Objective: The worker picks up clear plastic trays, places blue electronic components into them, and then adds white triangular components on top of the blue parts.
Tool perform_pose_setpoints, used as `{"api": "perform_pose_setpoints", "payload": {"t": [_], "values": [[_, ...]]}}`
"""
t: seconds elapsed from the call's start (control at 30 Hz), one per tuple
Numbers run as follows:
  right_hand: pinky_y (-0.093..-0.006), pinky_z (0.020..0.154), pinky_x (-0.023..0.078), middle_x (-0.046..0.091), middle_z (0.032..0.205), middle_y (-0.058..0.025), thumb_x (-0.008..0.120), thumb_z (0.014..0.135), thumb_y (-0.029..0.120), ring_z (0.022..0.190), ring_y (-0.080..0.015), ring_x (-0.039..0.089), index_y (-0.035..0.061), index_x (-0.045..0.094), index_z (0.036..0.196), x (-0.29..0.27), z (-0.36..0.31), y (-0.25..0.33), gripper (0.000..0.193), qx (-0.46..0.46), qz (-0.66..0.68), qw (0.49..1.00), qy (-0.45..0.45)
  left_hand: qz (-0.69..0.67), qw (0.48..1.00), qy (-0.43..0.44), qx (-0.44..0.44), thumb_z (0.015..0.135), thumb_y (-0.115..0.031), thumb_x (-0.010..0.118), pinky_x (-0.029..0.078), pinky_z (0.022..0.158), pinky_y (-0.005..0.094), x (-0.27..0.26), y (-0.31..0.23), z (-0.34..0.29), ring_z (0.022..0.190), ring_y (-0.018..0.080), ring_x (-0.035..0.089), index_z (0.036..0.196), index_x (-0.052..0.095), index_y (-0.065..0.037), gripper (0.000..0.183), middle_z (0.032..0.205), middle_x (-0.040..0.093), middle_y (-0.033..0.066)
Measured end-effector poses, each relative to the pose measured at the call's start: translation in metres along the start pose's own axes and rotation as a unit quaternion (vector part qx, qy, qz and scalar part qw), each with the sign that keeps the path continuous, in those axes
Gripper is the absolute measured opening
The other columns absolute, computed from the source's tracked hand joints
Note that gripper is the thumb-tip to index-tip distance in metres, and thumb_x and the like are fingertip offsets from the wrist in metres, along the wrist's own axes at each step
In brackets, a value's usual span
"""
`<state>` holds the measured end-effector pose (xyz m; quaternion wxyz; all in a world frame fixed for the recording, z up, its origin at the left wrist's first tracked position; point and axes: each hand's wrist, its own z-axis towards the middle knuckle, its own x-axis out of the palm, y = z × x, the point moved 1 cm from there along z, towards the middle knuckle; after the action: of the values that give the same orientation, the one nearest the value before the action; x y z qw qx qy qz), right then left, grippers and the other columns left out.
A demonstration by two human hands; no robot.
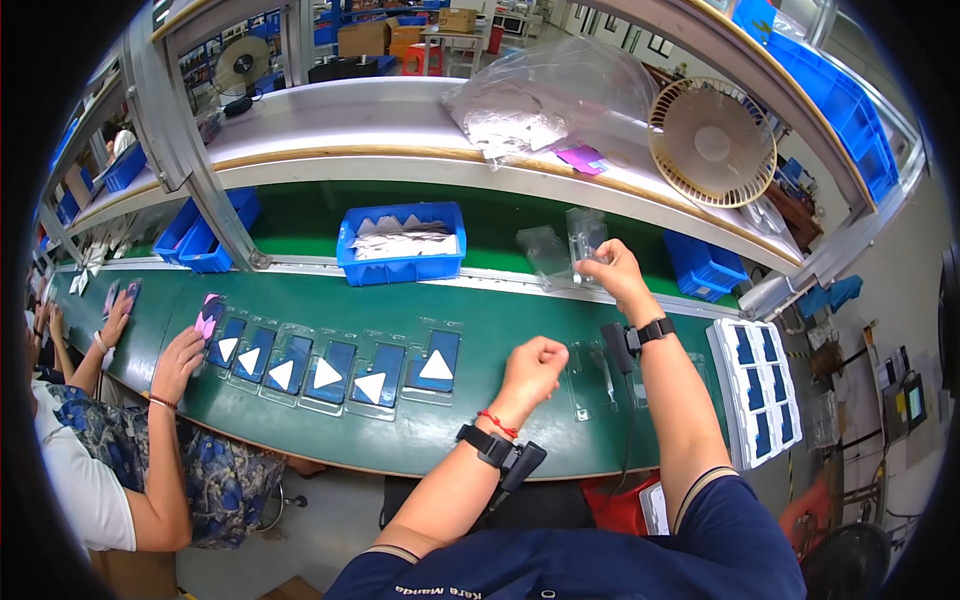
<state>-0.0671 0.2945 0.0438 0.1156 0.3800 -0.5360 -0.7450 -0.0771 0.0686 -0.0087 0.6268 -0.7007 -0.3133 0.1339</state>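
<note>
Shelf [350, 112] and fan [713, 142] sit above a green bench [500, 315] bearing clear trays [432, 397].

Bright light glints on the clear bag [555, 92], and fisheye distortion bows the long shelf [340, 118].

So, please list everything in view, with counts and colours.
Worktable: one, green, centre
Shelf: one, white, behind worktable
Packs with triangles: six, blue and white, on worktable
Held tray: one, clear, right of centre
Other trays: several, clear, right half
Piece tray: one visible, white, right end
Bins: several, blue, around shelf
Shelf fan: one, cream, right
Bag: one, clear, on shelf
Nearby person: one, white sleeve, left
Left fingers: one hand, bare, over worktable
Right fingers: one hand, bare, gripping held tray
</note>
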Motion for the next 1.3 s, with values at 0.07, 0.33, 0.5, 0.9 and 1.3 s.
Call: {"api": "perform_pose_setpoints", "payload": {"t": [0.07, 0.33, 0.5, 0.9, 1.3], "values": [[-0.0301, 0.061, 0.043, 0.052, 0.074, -0.0057, 0.082, 0.055, 0.024, 0.069, -0.0162, 0.051, 0.0061, 0.047, 0.08, 0.0, -0.012, -0.003, 0.047, 0.005, -0.048, 0.999, -0.017, -0.027, 0.999, -0.018, -0.001, 0.086, -0.01, 0.058, 0.04, 0.038, 0.0219, -0.003, 0.0, 0.002, 0.052, 0.0088, 0.053, 0.094, 0.06, 0.0, 0.013, 0.075, 0.059, 0.0042], [-0.0393, 0.08, 0.046, 0.058, 0.09, -0.0184, 0.076, 0.058, 0.028, 0.092, -0.0326, 0.056, 0.0035, 0.048, 0.089, -0.019, -0.022, 0.0, 0.048, 0.048, -0.268, 0.959, -0.077, -0.054, 0.998, -0.038, -0.011, 0.087, -0.01, 0.059, 0.041, 0.04, 0.0222, -0.008, -0.002, 0.006, 0.054, 0.0099, 0.053, 0.092, 0.06, 0.001, 0.012, 0.077, 0.059, 0.0057], [-0.0385, 0.082, 0.046, 0.055, 0.091, -0.0173, 0.075, 0.059, 0.028, 0.094, -0.032, 0.053, 0.0038, 0.048, 0.09, -0.028, -0.032, -0.004, 0.048, 0.055, -0.323, 0.94, -0.099, -0.045, 0.998, -0.038, -0.017, 0.087, -0.009, 0.059, 0.041, 0.04, 0.0225, -0.008, -0.005, 0.005, 0.054, 0.0101, 0.053, 0.091, 0.06, 0.001, 0.012, 0.077, 0.059, 0.006], [-0.0328, 0.072, 0.046, 0.053, 0.087, -0.0086, 0.083, 0.06, 0.02, 0.085, -0.0194, 0.053, 0.0083, 0.043, 0.08, 0.018, -0.154, 0.034, 0.046, -0.099, 0.013, 0.983, 0.152, -0.275, 0.952, -0.025, 0.134, 0.09, -0.024, 0.062, 0.046, 0.054, 0.0208, -0.013, -0.018, -0.004, 0.071, 0.006, 0.053, 0.09, 0.057, -0.004, 0.02, 0.08, 0.057, 0.0015], [-0.0303, 0.07, 0.052, 0.052, 0.105, -0.0111, 0.072, 0.077, 0.012, 0.089, -0.0177, 0.058, -0.0011, 0.054, 0.095, 0.045, -0.203, 0.03, 0.029, -0.065, 0.086, 0.991, 0.08, -0.19, 0.978, -0.086, 0.026, 0.088, -0.019, 0.063, 0.046, 0.061, 0.0268, -0.068, 0.0, -0.044, 0.073, 0.0084, 0.053, 0.081, 0.058, -0.008, 0.014, 0.083, 0.057, -0.0012]]}}
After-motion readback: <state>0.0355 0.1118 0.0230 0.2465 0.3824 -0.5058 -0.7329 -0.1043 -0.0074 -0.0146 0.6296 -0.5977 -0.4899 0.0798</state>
